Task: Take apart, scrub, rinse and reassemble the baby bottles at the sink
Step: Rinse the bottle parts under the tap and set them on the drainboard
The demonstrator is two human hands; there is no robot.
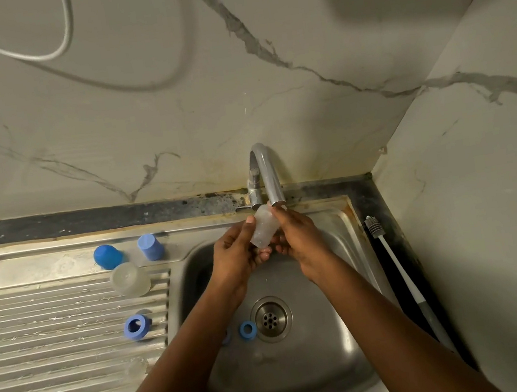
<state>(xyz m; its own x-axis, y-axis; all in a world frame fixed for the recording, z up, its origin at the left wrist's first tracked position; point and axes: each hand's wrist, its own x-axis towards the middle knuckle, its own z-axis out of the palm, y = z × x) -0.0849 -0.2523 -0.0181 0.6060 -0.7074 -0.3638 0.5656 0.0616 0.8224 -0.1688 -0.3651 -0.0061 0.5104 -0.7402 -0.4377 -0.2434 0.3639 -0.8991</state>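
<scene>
Holding a clear bottle (263, 226) over the sink basin (346, 283), the left hand (237, 255) and right hand (300, 240) meet just under the spout of the tap (267, 174). The bottle is tilted, its upper end almost touching the spout. The left grip is clamped on the bottle's side, thumb near the top and fingers curled beneath. The right grip is clamped on the opposite side, fingers wrapped under the lower end. Whether water is running cannot be told.

From the drain (271, 318), the held bottle sits at 12 o'clock. A small blue ring (248, 330) lies on the basin floor just beside the drain at 9 o'clock. On the ribbed drainboard (52, 324), farther out at 9 o'clock, a larger blue ring (136, 327) rests on its side. At about 10 o'clock stand a clear domed cap (130, 279), a rounded blue cap (108, 257) and a taller blue cap (150, 247), close together but apart. A bottle brush (401, 275) lies on the dark worktop (364, 201) at 3 o'clock, bristles toward the wall.
</scene>
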